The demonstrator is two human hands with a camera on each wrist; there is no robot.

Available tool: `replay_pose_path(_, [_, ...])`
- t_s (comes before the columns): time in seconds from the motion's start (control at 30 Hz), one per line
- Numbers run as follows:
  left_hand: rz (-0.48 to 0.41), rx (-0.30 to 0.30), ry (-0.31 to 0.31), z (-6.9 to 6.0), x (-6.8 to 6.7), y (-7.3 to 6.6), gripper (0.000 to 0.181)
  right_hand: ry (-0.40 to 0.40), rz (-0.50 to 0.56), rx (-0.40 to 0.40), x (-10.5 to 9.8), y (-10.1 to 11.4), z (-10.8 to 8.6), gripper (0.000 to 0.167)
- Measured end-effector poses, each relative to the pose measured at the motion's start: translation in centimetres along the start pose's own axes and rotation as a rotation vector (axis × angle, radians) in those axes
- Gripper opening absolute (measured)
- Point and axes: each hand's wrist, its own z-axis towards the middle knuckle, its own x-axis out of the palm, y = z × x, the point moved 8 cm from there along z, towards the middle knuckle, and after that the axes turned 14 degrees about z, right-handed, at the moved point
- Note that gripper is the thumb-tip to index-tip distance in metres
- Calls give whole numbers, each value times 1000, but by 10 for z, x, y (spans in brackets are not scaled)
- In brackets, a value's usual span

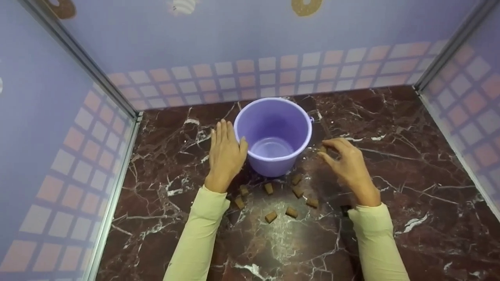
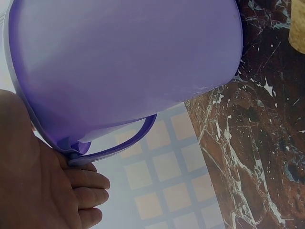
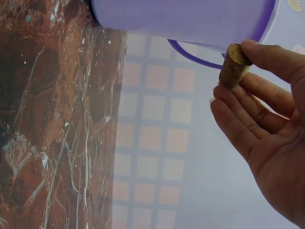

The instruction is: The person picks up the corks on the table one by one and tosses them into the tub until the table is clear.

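Observation:
A purple bucket (image 1: 271,166) stands upright on the dark marbled surface, its inside bare in the head view. My left hand (image 1: 226,154) rests against the bucket's left rim with its fingers straight. In the left wrist view, those fingers lie beside the bucket's handle (image 2: 128,143). To the right of the bucket, my right hand (image 1: 347,162) pinches a cork (image 3: 234,66) between thumb and fingers, apart from the bucket. Several more corks, one of them this cork (image 1: 291,212), lie scattered on the surface in front of the bucket, between both forearms.
A lilac wall (image 1: 250,39) with pink and white squares stands behind the bucket. Similar panels close off the left (image 1: 58,156) and right (image 1: 468,86) sides. The marbled surface (image 1: 414,183) stretches between them. A small dark object (image 1: 345,210) lies by the right sleeve.

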Motion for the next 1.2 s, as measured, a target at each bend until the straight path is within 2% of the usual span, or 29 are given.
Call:
replay_pose_path(0.23, [28, -6, 32, 2, -4, 0, 70, -15, 25, 0, -2, 5, 4, 32])
replay_pose_path(0.37, [32, 10, 55, 6, -3, -6, 70, -47, 24, 6, -9, 7, 1, 33])
replay_pose_path(0.53, [37, 34, 46, 12, -2, -14, 70, -83, 45, 22, -18, 7, 2, 33])
replay_pose_path(0.73, [37, 5, 36, 8, -1, -9, 69, -69, 64, 21, -16, 11, 5, 33])
replay_pose_path(1.0, [31, -16, 56, -1, 2, -1, 70, -61, 92, 10, -8, 16, 7, 34])
replay_pose_path(1.2, [39, -14, 70, 1, 1, 1, 71, -87, 99, -18, -10, 22, 14, 33])
